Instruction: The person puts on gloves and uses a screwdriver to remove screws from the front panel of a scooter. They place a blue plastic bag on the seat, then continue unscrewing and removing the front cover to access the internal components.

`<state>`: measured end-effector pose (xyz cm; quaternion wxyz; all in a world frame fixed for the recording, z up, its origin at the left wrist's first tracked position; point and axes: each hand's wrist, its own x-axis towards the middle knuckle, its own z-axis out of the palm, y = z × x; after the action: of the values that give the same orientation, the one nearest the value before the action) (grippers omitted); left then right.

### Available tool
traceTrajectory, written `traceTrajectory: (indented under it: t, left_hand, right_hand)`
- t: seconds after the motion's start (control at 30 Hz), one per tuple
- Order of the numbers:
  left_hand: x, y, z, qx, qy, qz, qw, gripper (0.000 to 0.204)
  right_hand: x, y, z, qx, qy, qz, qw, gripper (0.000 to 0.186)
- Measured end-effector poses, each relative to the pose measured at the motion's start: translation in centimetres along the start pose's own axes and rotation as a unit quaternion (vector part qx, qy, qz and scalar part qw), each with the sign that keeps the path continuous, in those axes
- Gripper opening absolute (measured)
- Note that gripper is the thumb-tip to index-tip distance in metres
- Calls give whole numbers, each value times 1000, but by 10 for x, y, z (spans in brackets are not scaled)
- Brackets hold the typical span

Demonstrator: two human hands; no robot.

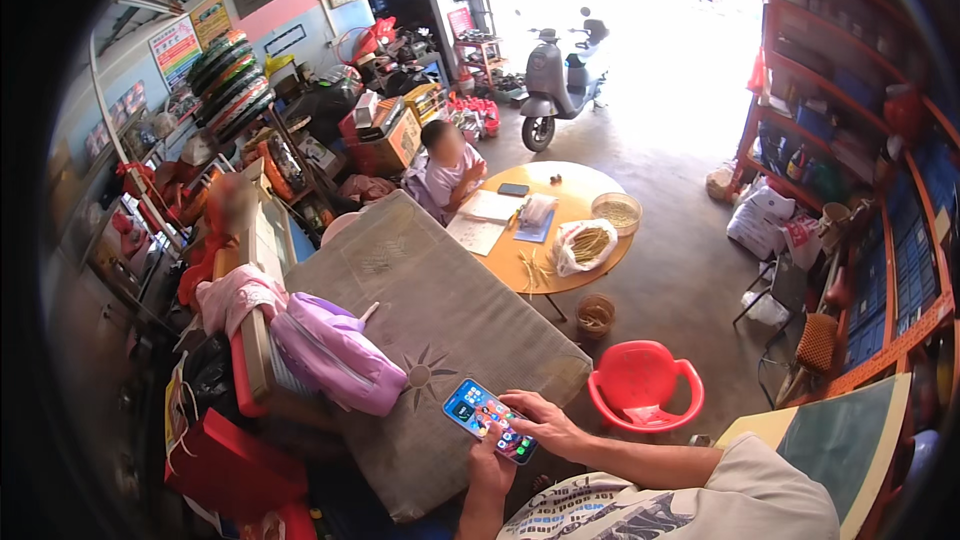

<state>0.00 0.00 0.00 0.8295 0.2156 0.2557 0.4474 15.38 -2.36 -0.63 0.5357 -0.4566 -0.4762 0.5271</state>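
A smartphone (487, 420) with a lit screen of coloured icons lies across my left hand (492, 468), which cups it from below. My right hand (545, 423) rests over the phone's lower right part, its fingers touching the screen. Both hands hover above the near corner of a large grey-brown cushioned slab (440, 310) with a sun-like mark. My forearms enter from the lower edge, over a patterned shirt.
A lilac backpack (335, 350) lies at the slab's left. A red plastic chair (645, 385) stands to the right. A person sits at a round wooden table (570, 205) with papers and bags. A scooter (555, 80) stands by the open doorway; shelves line the right wall.
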Motion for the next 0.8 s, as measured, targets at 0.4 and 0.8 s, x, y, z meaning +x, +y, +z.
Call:
traceTrajectory:
  t: [0.4, 0.8]
  left_hand:
    - [-10, -44, 24, 159, -231, -270, 921, 59]
    - [-7, -183, -54, 702, -366, -319, 521, 40]
  right_hand:
    - [-105, -17, -41, 175, 289, 88, 937, 30]
    - [-233, 50, -117, 95, 356, 204, 907, 24]
